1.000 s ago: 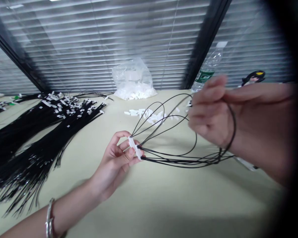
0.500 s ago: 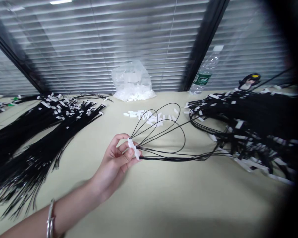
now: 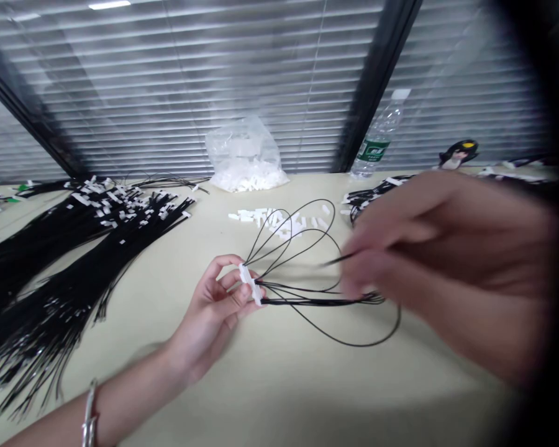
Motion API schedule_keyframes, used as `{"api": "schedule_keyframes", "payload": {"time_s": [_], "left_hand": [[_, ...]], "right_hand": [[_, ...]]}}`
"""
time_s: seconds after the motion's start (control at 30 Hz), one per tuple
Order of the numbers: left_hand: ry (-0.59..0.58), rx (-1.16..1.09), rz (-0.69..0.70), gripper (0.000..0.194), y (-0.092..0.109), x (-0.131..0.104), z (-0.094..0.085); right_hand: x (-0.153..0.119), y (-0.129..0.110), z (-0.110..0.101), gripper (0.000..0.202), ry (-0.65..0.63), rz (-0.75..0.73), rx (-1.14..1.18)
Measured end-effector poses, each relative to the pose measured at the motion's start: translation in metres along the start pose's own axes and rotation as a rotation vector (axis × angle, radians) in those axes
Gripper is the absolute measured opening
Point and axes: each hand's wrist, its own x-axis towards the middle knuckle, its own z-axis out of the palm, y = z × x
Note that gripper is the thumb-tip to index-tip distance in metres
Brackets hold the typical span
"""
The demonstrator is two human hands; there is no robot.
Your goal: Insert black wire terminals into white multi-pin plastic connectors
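Note:
My left hand (image 3: 218, 298) pinches white plastic connectors (image 3: 250, 284) held side by side above the table. Thin black wires (image 3: 317, 302) run out of them to the right, some curving up in loops and one hanging in a wide loop below. On the right, close to the camera and smeared by motion, my right hand (image 3: 428, 267) pinches a black wire (image 3: 338, 259) between thumb and forefinger. The wire's free end points left, toward the connectors but apart from them.
Loose white connectors (image 3: 279, 222) lie mid-table, with a clear bag (image 3: 246, 158) of white pieces behind. Bundles of black wires (image 3: 74, 248) cover the left side. A water bottle (image 3: 377, 139) and a small penguin-like figure (image 3: 459, 154) stand at the back right, near another wire bundle.
My right hand has come into view from the right with a wire in its fingers. A wide wire loop now hangs below the others. My left hand keeps its hold on the connectors.

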Motion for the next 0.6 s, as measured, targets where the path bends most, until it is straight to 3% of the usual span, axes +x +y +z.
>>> {"api": "schedule_keyframes", "payload": {"time_s": [0.1, 0.2, 0.33, 0.6], "left_hand": [[-0.023, 0.022, 0.026, 0.024, 0.0, -0.003, 0.003], [-0.058, 0.055, 0.06, 0.022, -0.001, -0.006, 0.005], [-0.085, 0.113, 0.122, 0.021, -0.003, -0.009, 0.005], [-0.062, 0.156, 0.161, 0.021, -0.006, -0.01, 0.005]], "right_hand": [[-0.007, -0.01, 0.016, 0.007, -0.147, 0.063, 0.186], [-0.009, -0.007, 0.029, 0.01, -0.209, -0.011, 0.026], [-0.012, -0.001, 0.037, 0.015, -0.224, -0.083, -0.163], [-0.014, 0.002, 0.037, 0.016, -0.222, -0.203, -0.289]]}}
